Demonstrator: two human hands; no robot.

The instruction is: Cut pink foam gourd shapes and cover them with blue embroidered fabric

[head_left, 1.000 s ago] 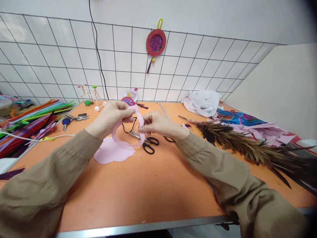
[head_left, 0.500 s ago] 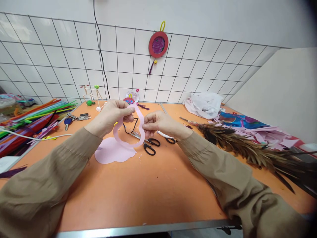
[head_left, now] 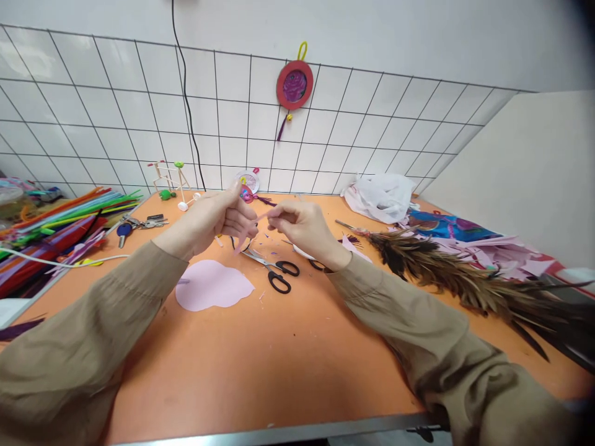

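The right hand point(head_left: 307, 228) is pinching, ideally lightly, the pink strip point(head_left: 242, 239), while the left hand point(head_left: 217, 218) is hovering open at nine o'clock.

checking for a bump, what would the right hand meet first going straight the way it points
Probably the open left hand, just across from the right hand, though depth between them is hard to judge.

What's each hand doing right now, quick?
Left hand: open, thumb up, the pink strip by its fingers.
Right hand: closed, fingertips pinching the pink strip.
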